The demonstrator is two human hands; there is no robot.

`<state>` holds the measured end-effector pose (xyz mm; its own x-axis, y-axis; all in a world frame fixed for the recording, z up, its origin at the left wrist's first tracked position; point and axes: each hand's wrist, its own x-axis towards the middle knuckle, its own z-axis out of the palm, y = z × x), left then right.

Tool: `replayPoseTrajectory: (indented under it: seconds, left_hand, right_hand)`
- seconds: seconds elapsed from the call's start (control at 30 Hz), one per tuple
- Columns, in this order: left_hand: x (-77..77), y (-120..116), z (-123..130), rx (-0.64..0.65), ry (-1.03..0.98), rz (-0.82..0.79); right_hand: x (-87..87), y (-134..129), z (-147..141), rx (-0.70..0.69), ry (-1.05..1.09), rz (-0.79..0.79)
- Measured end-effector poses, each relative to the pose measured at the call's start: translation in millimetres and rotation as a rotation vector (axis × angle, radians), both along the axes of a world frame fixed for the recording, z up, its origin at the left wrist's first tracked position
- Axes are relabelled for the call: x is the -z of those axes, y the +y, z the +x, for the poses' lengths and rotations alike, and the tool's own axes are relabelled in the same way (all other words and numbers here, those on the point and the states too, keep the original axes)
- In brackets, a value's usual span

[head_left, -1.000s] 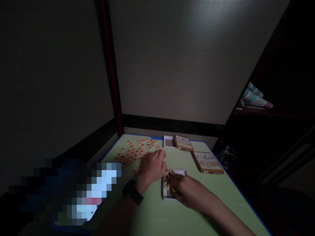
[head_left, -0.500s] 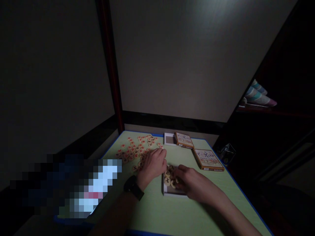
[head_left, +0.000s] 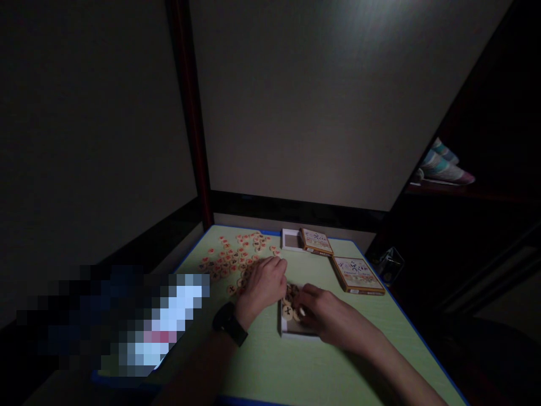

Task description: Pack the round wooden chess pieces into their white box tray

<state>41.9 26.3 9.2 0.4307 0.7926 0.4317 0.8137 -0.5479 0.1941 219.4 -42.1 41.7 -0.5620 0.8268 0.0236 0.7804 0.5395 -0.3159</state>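
My right hand (head_left: 325,313) reaches into an open shallow box tray (head_left: 291,332), its fingers curled down around a round wooden Chinese chess piece (head_left: 301,311). Several more pieces with dark characters, one of them a pale disc (head_left: 288,312), lie along the tray's left side. Beside the tray's far left corner is my left hand (head_left: 266,281), wearing a black watch (head_left: 230,323). Its fingers are bent and closed, and whatever they may hold is hidden beneath them. Left of this hand, many red and dark marked chess pieces (head_left: 232,259) spread over the green table (head_left: 270,366).
Toward the back stands another open tray (head_left: 291,241) with a printed box lid (head_left: 316,241) against it. A second printed box lid (head_left: 358,274) lies near the right edge. At the left is a blurred-out bright screen (head_left: 169,321). A wall (head_left: 296,113) rises behind the table.
My right hand has shifted very slightly within the tray, its fingers moving among the pieces. My left hand stays almost in the same place.
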Motion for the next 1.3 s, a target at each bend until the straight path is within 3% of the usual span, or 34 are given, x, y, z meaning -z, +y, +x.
replayPoseTrajectory:
  seconds: [0.23,0.6,0.93,1.3]
  left_hand:
    - [2.4,0.4,-0.2,0.015,-0.015,0.007]
    - [3.9,1.7,0.2,0.016,0.021,0.003]
    - [1.3,0.7,0.7,0.005,0.05,-0.027]
    - [1.0,0.4,0.4,0.006,0.048,-0.027]
  right_hand:
    - [-7.3,0.4,-4.0,0.034,-0.126,0.046]
    - [5.6,6.2,-7.9,-0.012,-0.219,0.139]
    - [11.1,8.3,-7.5,-0.013,-0.181,0.157]
    - [5.3,6.3,-2.8,-0.016,-0.062,0.105]
